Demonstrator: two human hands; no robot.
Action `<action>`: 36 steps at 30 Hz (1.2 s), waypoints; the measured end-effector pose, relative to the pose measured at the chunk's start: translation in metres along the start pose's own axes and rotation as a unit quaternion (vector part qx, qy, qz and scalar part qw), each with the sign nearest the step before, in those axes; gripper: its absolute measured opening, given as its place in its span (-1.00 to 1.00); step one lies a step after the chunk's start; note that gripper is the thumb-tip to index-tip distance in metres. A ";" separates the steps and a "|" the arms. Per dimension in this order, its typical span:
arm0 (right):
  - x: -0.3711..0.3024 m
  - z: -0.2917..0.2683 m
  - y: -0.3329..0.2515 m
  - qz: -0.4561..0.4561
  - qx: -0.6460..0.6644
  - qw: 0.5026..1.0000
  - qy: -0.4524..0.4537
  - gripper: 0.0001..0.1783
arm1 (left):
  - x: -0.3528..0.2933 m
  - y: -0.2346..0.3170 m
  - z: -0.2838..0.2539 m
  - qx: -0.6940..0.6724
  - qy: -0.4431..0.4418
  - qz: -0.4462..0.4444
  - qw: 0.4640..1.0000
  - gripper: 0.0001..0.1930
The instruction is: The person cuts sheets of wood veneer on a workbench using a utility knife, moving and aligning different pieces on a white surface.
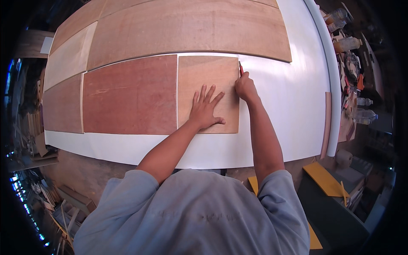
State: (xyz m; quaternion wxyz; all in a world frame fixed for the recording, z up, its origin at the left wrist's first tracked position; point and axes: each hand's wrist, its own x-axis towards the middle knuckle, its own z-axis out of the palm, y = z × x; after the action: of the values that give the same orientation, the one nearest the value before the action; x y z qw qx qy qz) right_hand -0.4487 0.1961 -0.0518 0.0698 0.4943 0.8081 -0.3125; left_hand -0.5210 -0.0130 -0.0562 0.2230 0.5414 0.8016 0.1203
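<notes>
My left hand (205,109) lies flat with spread fingers on a light plywood panel (191,72). This panel rests on a large glossy white sheet (284,114). At the panel's far right corner, my right hand (246,87) is closed around a slim red tool (241,70) with a dark, narrow tip. The tip is close along the panel's right edge; whether it is a knife or a pencil I cannot tell. A reddish plywood panel (129,95) lies just left of the light one, with a thin white gap between them.
Beyond lies a long plywood panel (191,32), with smaller panels (63,106) to the left. The sheet's right end is rolled up (333,106), beside a thin wooden strip (326,123). Plastic bottles (346,44) and clutter stand past it. Yellow boards (323,180) lie at lower right.
</notes>
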 end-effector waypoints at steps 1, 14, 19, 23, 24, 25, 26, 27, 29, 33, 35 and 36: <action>-0.008 0.003 0.003 0.006 0.006 1.000 -0.002 -0.61 | 0.000 0.001 0.001 0.004 -0.002 -0.002 1.000 0.19; -0.111 0.023 0.034 0.039 0.018 0.999 -0.023 -0.69 | 0.000 -0.003 0.007 0.021 0.020 0.007 1.000 0.20; -0.149 0.036 0.052 0.045 0.020 0.998 -0.034 -0.70 | 0.000 -0.003 0.008 0.023 0.019 0.005 1.000 0.20; -0.181 0.039 0.059 0.042 0.033 0.998 -0.035 -0.70 | -0.001 -0.003 0.007 0.015 0.017 0.003 1.000 0.19; -0.188 0.039 0.061 0.044 0.027 0.998 -0.038 -0.70 | 0.000 -0.002 0.006 0.014 0.013 0.000 1.000 0.18; -0.195 0.039 0.062 0.047 0.021 0.998 -0.040 -0.70 | 0.000 -0.001 0.005 0.013 0.009 -0.003 1.000 0.18; -0.201 0.040 0.064 0.049 0.015 0.998 -0.043 -0.70 | 0.000 -0.001 0.006 0.015 0.010 -0.005 1.000 0.18; -0.207 0.041 0.067 0.050 0.020 0.998 -0.045 -0.70 | -0.001 -0.001 0.006 0.017 0.009 -0.006 1.000 0.17; -0.217 0.044 0.074 0.050 0.028 0.997 -0.049 -0.70 | -0.001 -0.001 0.007 0.021 0.012 -0.006 1.000 0.18; -0.233 0.047 0.077 0.054 0.028 0.997 -0.049 -0.71 | -0.001 0.001 0.005 0.024 0.013 -0.004 1.000 0.19; -0.244 0.056 0.086 0.049 0.032 0.997 -0.044 -0.71 | 0.000 0.001 0.004 0.025 0.015 -0.004 1.000 0.19; -0.248 0.055 0.085 0.054 0.033 0.997 -0.047 -0.71 | -0.001 0.000 0.005 0.024 0.018 -0.004 1.000 0.20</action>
State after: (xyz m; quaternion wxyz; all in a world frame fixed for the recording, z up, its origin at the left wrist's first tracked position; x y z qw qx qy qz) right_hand -0.2633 0.0044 -0.0284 0.1085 0.5237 0.7656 -0.3575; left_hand -0.5185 -0.0140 -0.0602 0.1957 0.5412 0.8104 0.1100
